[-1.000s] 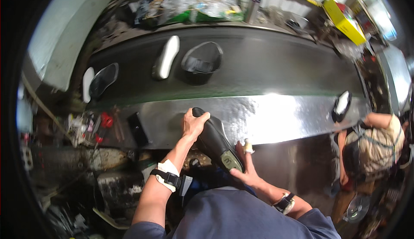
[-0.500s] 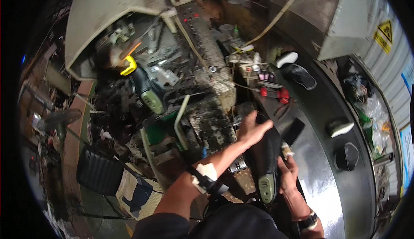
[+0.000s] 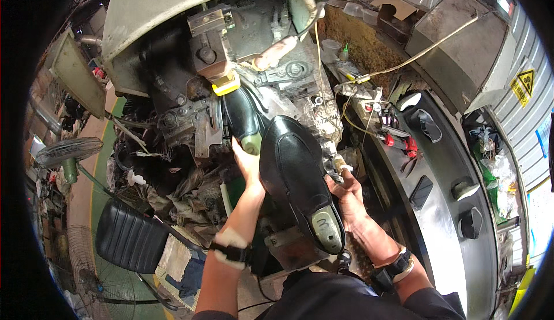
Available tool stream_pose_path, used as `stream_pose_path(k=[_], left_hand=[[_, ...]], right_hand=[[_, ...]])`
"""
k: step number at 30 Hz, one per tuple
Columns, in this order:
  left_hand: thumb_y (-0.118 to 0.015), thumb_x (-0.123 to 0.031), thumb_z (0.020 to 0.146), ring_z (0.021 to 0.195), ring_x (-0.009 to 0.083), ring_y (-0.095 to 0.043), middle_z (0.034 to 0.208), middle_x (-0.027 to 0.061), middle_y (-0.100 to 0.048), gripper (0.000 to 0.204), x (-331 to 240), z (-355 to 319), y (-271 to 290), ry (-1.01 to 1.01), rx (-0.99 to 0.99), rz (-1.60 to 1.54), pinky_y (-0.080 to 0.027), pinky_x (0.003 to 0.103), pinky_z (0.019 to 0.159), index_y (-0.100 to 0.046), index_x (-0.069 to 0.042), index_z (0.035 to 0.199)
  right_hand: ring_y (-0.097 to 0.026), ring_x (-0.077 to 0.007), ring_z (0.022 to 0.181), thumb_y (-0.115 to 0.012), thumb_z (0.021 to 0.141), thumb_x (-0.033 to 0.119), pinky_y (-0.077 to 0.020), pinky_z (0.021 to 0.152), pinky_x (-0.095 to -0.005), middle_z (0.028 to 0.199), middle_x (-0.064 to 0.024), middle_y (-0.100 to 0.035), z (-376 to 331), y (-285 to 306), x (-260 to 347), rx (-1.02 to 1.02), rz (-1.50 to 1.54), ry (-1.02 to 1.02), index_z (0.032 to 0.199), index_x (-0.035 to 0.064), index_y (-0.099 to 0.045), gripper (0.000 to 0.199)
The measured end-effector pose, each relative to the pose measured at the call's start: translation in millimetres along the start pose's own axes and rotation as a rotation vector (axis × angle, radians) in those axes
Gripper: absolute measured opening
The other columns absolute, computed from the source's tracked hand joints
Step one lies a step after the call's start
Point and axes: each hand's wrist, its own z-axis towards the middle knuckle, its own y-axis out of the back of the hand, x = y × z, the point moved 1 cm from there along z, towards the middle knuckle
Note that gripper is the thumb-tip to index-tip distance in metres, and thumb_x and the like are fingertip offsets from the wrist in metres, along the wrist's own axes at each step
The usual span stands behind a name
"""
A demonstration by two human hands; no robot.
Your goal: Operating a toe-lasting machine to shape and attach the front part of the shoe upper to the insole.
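Observation:
A black leather shoe (image 3: 291,164) on a green last hangs in front of me, toe away from me and heel end near. My right hand (image 3: 348,200) is closed on its right side; some of its fingers are hidden behind the shoe. A tan-and-white piece (image 3: 340,163) shows at those fingertips, perhaps a finger wrap; I cannot tell. Beyond, a second black shoe (image 3: 240,112) on a green last sits with its toe under a machine's yellow clamp pad (image 3: 226,84). My left hand (image 3: 248,167) grips that shoe's heel end, its thumb side hidden by the nearer shoe.
The machine's pale hood (image 3: 196,0) arches over greasy metal parts. On the right run a metal ledge (image 3: 424,204) bearing a black phone (image 3: 421,192) and a dark belt with several shoe pieces (image 3: 471,223). A black chair (image 3: 130,230) stands at the left.
My view has turned toward the machine. My left hand has left the nearer shoe and reached the one in the machine. My right hand has raised the nearer shoe away from the ledge side.

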Motion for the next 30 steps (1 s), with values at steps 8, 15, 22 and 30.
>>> stream_pose_path(k=[8, 15, 22, 30], left_hand=[[-0.074, -0.019, 0.087, 0.123, 0.0222, -0.055, 0.135, 0.0105, -0.057, 0.066, 4, -48, 116, 0.087, 0.513, 0.158, -0.043, 0.042, 0.103, -0.045, -0.004, 0.145], [-0.058, -0.034, 0.101, 0.116, 0.0239, -0.058, 0.127, 0.0091, -0.063, 0.040, -49, -39, 57, 0.691, 0.190, -0.775, -0.042, 0.040, 0.106, -0.060, -0.003, 0.127], [-0.054, -0.034, 0.102, 0.115, 0.0245, -0.059, 0.128, 0.0092, -0.064, 0.040, -42, -15, 43, 0.753, 0.041, -0.852, -0.043, 0.040, 0.104, -0.060, -0.003, 0.127], [-0.053, -0.033, 0.103, 0.110, 0.0244, -0.063, 0.123, 0.0089, -0.067, 0.037, -30, -2, 40, 0.848, -0.009, -0.898, -0.047, 0.039, 0.100, -0.063, -0.004, 0.123]], right_hand=[[-0.067, -0.0161, 0.084, -0.073, 0.089, 0.005, -0.0578, 0.070, -0.0314, 0.106, -0.0088, -0.069, 37, -45, -25, -0.050, 0.110, -0.184, 0.138, 0.0031, -0.049, 0.055], [-0.061, -0.0225, 0.107, -0.069, 0.091, 0.005, -0.0541, 0.090, -0.0369, 0.129, -0.0139, -0.057, 100, -64, -65, 0.038, 0.064, -0.212, 0.150, 0.0040, -0.036, 0.068], [-0.029, -0.0235, 0.144, -0.073, 0.088, 0.009, -0.0339, 0.114, -0.0366, 0.157, -0.0167, -0.033, 133, -76, -92, -0.033, -0.041, -0.156, 0.150, 0.0011, -0.037, 0.073], [-0.012, -0.0223, 0.151, -0.071, 0.088, 0.012, 0.0066, 0.123, -0.0363, 0.162, -0.0151, -0.025, 142, -80, -99, -0.013, -0.050, -0.040, 0.148, -0.0064, -0.034, 0.073]])
